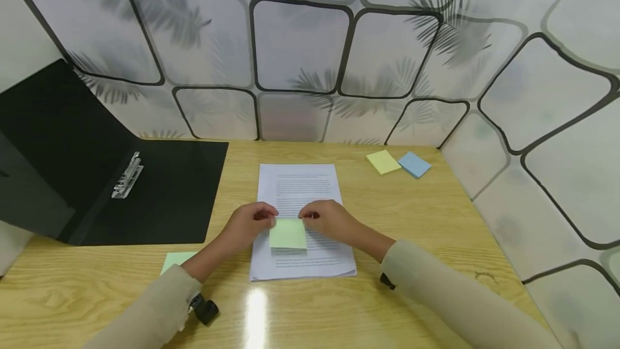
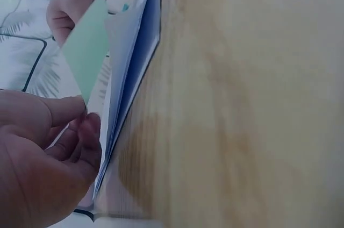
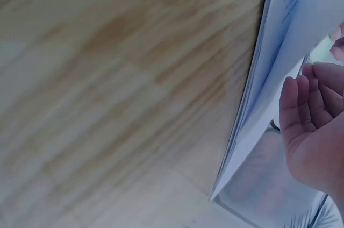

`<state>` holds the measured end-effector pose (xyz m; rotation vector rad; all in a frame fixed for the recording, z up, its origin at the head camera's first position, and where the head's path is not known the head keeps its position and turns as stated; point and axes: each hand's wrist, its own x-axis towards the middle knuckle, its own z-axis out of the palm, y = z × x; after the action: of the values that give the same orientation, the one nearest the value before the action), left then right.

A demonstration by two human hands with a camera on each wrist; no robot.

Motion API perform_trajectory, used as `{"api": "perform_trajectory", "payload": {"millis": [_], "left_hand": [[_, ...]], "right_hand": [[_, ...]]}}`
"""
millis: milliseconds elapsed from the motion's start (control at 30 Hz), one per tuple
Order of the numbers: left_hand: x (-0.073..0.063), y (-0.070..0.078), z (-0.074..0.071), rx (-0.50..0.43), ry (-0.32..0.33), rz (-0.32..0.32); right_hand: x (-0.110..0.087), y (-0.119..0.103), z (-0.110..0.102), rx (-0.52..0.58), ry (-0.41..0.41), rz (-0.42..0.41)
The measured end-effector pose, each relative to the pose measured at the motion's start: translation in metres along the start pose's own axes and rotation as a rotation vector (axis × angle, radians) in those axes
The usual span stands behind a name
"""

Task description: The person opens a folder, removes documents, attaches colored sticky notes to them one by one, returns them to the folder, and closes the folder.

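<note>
A pale green sticky note [image 1: 288, 235] is held over a stack of printed sheets [image 1: 304, 187] in the middle of the table. At its upper left corner, the left hand [image 1: 248, 223] pinches it between thumb and fingertips; the left wrist view shows this note [image 2: 88, 50] standing off the paper at a slant. The right hand [image 1: 333, 222] pinches the upper right corner. Seen from the right wrist, this hand [image 3: 317, 115] has curled fingers, and the note is mostly hidden behind them. Lines of print show above and below the note.
An open black binder [image 1: 179, 187] with a metal clip [image 1: 128, 175] lies at the left, its cover raised. Another green pad [image 1: 176, 259] is partly under the left forearm. Yellow [image 1: 384, 162] and blue [image 1: 414, 165] sticky pads lie at the back right. A patterned wall borders the table.
</note>
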<state>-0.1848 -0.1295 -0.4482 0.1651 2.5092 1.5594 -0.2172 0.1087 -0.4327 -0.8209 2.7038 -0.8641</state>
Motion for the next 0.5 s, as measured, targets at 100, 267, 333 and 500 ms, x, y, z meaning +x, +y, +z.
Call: {"api": "perform_trajectory", "payload": {"millis": [100, 267, 333, 500], "left_hand": [[-0.002, -0.002, -0.002, 0.051, -0.007, -0.002], [-0.004, -0.002, -0.003, 0.141, -0.037, 0.008], [-0.004, -0.002, -0.004, 0.165, -0.044, 0.013], [-0.003, -0.003, -0.005, 0.196, -0.051, 0.012]], "right_hand": [[0.003, 0.0, 0.004, 0.031, -0.009, 0.009], [0.005, -0.001, 0.011, 0.026, -0.027, 0.002], [0.005, -0.003, 0.012, 0.015, -0.025, 0.004], [0.006, -0.006, 0.017, -0.11, -0.016, 0.0]]}}
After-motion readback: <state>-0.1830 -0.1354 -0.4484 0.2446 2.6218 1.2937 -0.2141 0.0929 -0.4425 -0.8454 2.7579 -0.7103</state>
